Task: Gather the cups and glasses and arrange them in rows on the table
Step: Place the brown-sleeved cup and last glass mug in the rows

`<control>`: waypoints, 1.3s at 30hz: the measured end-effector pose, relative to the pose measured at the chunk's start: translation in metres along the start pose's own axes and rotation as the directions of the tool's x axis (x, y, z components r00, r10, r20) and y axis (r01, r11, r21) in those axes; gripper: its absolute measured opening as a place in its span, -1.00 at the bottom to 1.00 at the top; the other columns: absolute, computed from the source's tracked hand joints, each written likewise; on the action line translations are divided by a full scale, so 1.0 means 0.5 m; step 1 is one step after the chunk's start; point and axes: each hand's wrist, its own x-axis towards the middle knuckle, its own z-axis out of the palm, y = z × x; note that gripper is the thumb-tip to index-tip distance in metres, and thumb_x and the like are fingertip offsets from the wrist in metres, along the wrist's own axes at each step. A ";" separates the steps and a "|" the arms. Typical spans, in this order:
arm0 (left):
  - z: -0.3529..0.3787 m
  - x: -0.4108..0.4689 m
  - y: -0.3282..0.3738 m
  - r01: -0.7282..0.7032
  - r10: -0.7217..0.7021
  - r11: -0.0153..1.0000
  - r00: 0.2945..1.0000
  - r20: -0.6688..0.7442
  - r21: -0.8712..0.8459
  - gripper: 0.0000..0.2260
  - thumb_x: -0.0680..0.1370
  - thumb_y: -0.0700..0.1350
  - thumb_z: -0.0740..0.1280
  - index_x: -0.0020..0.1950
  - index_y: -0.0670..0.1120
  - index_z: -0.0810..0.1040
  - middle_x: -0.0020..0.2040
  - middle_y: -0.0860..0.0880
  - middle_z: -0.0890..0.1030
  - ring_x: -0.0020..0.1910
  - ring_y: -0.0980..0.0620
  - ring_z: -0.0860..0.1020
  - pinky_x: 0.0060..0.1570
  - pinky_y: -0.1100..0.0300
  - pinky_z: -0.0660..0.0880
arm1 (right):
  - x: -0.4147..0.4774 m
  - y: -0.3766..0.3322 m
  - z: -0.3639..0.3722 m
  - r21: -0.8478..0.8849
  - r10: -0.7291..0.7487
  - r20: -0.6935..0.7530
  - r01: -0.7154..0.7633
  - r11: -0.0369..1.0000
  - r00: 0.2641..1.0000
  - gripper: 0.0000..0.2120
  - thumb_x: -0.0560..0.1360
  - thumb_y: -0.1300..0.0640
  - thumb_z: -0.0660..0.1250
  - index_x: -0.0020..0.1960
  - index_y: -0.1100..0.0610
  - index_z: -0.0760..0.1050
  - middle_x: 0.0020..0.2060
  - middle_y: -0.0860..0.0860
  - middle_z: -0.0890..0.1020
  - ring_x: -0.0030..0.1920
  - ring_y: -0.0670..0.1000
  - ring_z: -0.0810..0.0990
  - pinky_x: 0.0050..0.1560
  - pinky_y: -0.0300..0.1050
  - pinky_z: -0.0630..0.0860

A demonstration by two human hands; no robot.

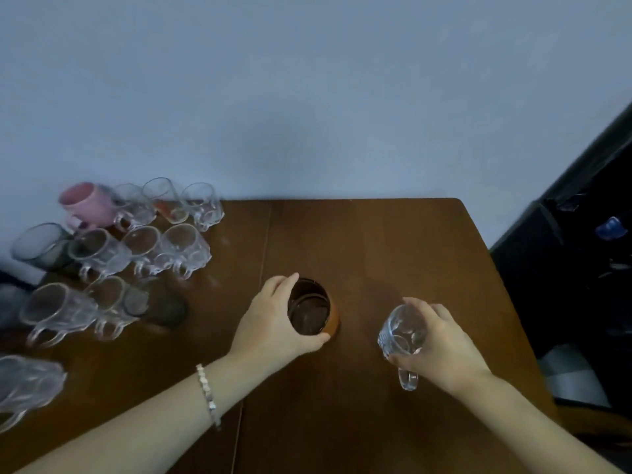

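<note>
Head view. We list a brown table [376,241] against a pale wall [307,80].

Item one: our left hand [273,323], a bracelet [208,395] on its wrist, curls around an amber tumbler [313,307] that stands upright at mid-table; thumb and fingers wrap its rim from the left side.

Item two: our right hand [441,343] closes from above on a clear mug [402,333], handle pointing toward us; we cannot tell whether the mug touches the table.

Item three: at the left of the table, rows of glassware [136,254], mostly clear handled mugs, blurred. Among them a pink cup [90,201] at the far corner and a dark glass [44,246] at the left edge.

Item four: dark clutter [581,268] to the right of the table, not identifiable.
</note>
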 end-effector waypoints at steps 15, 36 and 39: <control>-0.215 -0.256 -0.524 0.241 -0.220 0.958 0.966 -0.138 0.155 -0.09 0.29 0.24 0.48 0.51 -0.03 0.17 0.46 0.00 0.26 0.41 -0.06 0.32 0.30 0.04 0.42 | -0.196 -0.401 0.302 -0.035 -0.204 0.143 0.211 0.977 0.968 -0.18 0.27 0.00 0.55 0.41 -0.15 0.20 0.28 -0.11 0.37 0.17 -0.03 0.53 0.09 -0.20 0.54; -0.248 -0.170 -0.679 0.003 -0.009 0.980 0.999 0.032 0.198 -0.12 0.35 0.16 0.47 0.52 -0.03 0.09 0.48 -0.01 0.21 0.41 -0.10 0.28 0.23 0.07 0.44 | -0.097 -0.641 0.570 -0.169 0.049 0.065 -0.038 0.985 0.997 -0.16 0.31 0.05 0.50 0.45 0.08 0.13 0.34 0.01 0.33 0.20 0.13 0.54 0.08 -0.03 0.56; -0.246 -0.165 -0.681 0.003 -0.010 0.979 0.999 0.030 0.204 -0.12 0.35 0.17 0.48 0.51 -0.04 0.09 0.47 -0.01 0.22 0.40 -0.10 0.30 0.22 0.07 0.45 | -0.088 -0.639 0.587 -0.130 0.027 0.056 -0.019 0.991 0.998 -0.09 0.33 0.03 0.50 0.50 0.07 0.03 0.42 0.02 0.27 0.28 0.11 0.49 0.16 0.00 0.54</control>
